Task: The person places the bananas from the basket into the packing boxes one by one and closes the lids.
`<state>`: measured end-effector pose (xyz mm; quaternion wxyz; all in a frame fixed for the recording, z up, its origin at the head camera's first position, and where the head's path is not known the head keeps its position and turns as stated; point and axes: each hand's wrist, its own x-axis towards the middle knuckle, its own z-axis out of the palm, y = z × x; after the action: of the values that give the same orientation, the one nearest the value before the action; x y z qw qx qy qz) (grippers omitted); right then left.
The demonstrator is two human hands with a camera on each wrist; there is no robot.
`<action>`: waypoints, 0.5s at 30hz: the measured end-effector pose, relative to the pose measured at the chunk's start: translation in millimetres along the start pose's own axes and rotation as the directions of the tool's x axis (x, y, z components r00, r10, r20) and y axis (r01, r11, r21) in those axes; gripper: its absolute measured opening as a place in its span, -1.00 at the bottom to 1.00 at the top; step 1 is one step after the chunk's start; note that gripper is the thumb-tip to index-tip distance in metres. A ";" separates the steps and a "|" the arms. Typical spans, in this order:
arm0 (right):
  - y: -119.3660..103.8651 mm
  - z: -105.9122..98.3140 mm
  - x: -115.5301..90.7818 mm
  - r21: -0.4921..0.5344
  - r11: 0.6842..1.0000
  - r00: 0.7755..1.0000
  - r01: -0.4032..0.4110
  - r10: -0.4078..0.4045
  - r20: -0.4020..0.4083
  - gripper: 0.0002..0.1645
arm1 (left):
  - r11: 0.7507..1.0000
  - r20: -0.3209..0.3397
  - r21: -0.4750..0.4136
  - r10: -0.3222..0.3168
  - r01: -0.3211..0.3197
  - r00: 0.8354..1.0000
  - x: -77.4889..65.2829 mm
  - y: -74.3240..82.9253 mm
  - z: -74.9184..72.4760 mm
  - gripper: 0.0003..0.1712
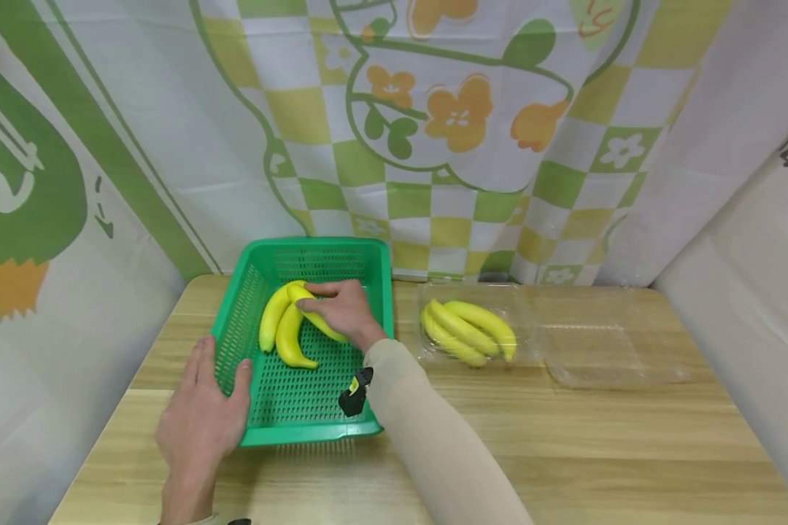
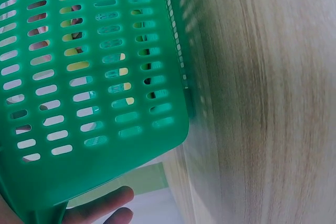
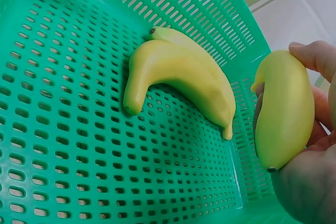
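Note:
In the head view my right hand (image 1: 346, 310) is inside a green plastic basket (image 1: 315, 434), pinching a yellow banana (image 3: 286, 111) between thumb and fingers. Two more bananas lie against each other on the basket floor, the nearer banana (image 1: 290, 339) beside the farther banana (image 1: 272, 315). My left hand (image 1: 203, 415) holds the basket's left rim, thumb on the inner side and fingers along the outside. The left wrist view shows the slotted basket wall (image 2: 58, 177) close up, with fingertips (image 2: 123, 195) past its rim.
Right of the basket, a clear plastic container (image 1: 522, 350) holds several bananas (image 1: 462, 328), its transparent lid (image 1: 604, 350) folded out to the right. All stands on a wooden table (image 1: 565, 452). Patterned curtain (image 1: 433, 211) hangs behind, with pale sheets at both sides.

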<state>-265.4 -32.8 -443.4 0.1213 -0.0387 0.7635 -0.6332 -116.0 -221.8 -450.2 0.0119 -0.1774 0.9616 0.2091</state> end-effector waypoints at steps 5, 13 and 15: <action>-0.5 -0.3 -0.4 0.044 0.999 1.000 0.005 -0.005 0.007 -0.58 | 1.000 -0.001 -0.002 0.002 -0.002 1.000 -0.2 -0.1 -0.3 -0.02; -0.2 -0.7 -0.8 0.093 0.996 1.000 0.008 -0.009 0.009 -0.59 | 1.000 -0.002 -0.006 0.003 -0.003 1.000 -0.3 -0.7 -0.8 -0.01; -0.4 -0.6 -1.5 0.101 0.995 1.000 0.015 -0.016 0.011 -0.59 | 1.000 -0.007 -0.010 0.004 -0.004 1.000 -0.8 -1.2 -0.8 -0.02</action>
<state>-264.1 -32.0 -442.7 0.1228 -0.0424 0.7294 -0.6716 -114.8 -222.9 -449.8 0.0071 -0.1761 0.9610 0.2132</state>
